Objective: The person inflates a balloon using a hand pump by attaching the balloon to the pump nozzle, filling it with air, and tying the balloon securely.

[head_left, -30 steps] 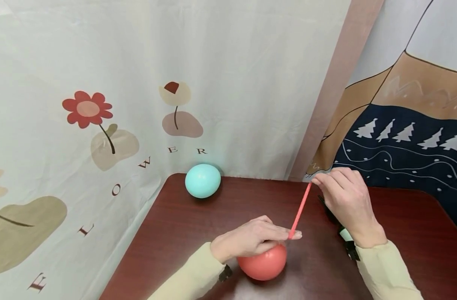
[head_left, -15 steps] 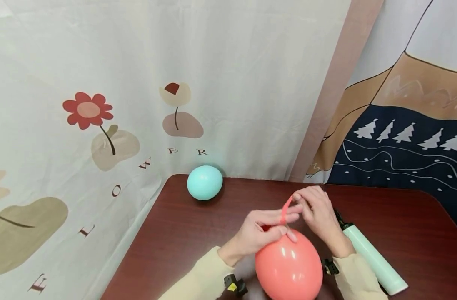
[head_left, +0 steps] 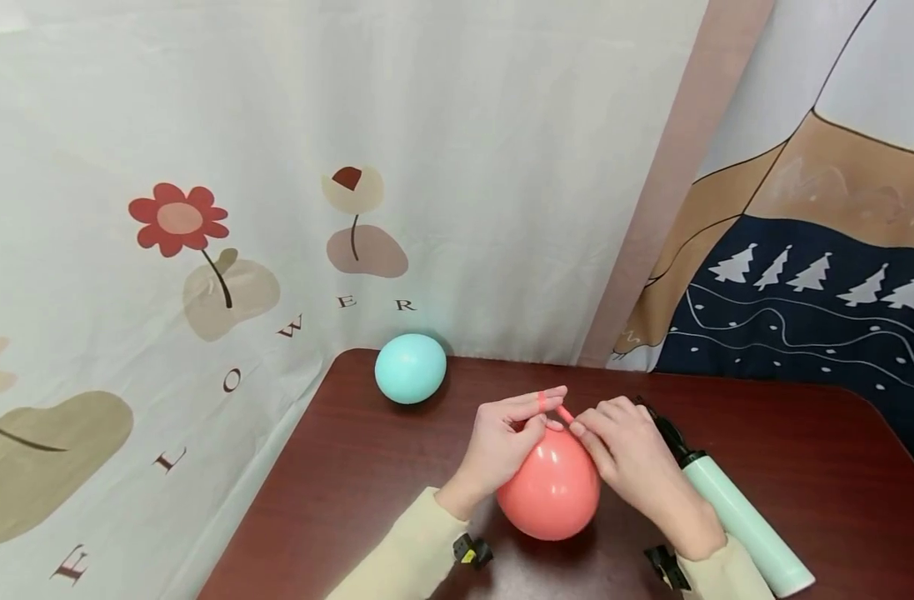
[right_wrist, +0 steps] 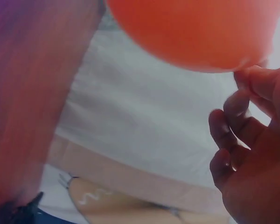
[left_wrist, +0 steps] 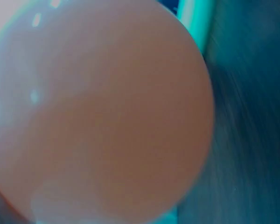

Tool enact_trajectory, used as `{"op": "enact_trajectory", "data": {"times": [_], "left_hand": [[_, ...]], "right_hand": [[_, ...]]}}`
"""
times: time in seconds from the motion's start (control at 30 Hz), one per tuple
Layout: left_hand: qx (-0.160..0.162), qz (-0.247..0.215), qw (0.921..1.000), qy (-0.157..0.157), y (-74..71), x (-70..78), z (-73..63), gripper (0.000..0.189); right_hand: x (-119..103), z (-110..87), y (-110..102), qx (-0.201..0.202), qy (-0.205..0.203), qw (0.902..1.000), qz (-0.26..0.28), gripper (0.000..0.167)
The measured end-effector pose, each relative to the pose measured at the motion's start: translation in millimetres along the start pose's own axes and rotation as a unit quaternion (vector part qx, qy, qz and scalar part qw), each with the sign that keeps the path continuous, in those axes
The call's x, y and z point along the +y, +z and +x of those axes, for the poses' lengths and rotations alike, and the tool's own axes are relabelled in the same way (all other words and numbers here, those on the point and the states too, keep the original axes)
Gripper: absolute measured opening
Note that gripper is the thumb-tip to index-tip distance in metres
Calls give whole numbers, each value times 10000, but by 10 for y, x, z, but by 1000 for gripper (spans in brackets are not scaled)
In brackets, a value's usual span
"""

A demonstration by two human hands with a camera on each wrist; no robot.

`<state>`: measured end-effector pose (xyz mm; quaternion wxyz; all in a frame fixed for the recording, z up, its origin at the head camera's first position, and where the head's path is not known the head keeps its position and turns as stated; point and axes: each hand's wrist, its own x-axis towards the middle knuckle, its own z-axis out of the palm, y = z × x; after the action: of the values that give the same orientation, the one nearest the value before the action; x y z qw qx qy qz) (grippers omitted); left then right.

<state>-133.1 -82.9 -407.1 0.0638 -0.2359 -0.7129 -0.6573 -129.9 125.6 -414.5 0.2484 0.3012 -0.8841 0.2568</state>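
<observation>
An inflated red balloon [head_left: 550,492] hangs just above the table, its neck upward between both hands. My left hand [head_left: 494,446] holds it near the neck, thumb against the top; a band of the stretched neck loops over its extended fingers. The tail of that neck is pinched between thumb and fingertip of my right hand [head_left: 636,458], to the right of the loop. In the left wrist view the balloon [left_wrist: 112,112] fills most of the picture and hides the fingers. The right wrist view has the right hand [right_wrist: 256,140] with curled fingers below the balloon [right_wrist: 200,32].
A turquoise balloon [head_left: 410,368] lies at the back left of the dark red-brown table [head_left: 337,467]. Under and beside the right forearm lies a mint-green hand pump [head_left: 749,521] with a black end. Printed curtains [head_left: 501,167] hang behind the table.
The long stretched neck has been shortened and looped round the left fingers. My right hand has come down and left, then slightly right, still on the neck end. The pump is uncovered more.
</observation>
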Motion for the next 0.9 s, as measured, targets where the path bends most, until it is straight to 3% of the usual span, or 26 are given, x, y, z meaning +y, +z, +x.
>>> {"op": "enact_trajectory", "data": {"times": [0.1,0.2,0.23,0.33,0.4,0.53,0.7,0.8,0.9], "left_hand": [[31,1277,9910,403,14,1,24,32],[-18,2485,9650,837,15,0,41,31],[-53,2865,9527,1010,15,-1,42,30],[-95,3886,9062,1663,23,-12,33,30],[-43,4472,8688,2127,30,-25,21,30],[-52,5080,8157,2766,20,-88,-5,27],[20,5199,7782,3522,-43,-267,13,27],[195,5186,7602,3908,-78,-379,65,16],[302,5132,7538,4093,-111,-449,107,5]], "right_hand": [[-74,0,-6,154,-363,9988,-301,17],[-129,0,5,271,-535,9975,-382,27],[-145,2,10,283,-560,9974,-365,27],[-197,13,22,235,-576,9977,-281,17],[-229,17,33,209,-564,9979,-226,17],[-280,2,45,242,-532,9982,-115,23],[-317,-19,74,431,-420,9973,412,27],[-326,-14,100,649,-418,9929,905,29],[-338,-9,121,781,-477,9883,1222,32]]}}
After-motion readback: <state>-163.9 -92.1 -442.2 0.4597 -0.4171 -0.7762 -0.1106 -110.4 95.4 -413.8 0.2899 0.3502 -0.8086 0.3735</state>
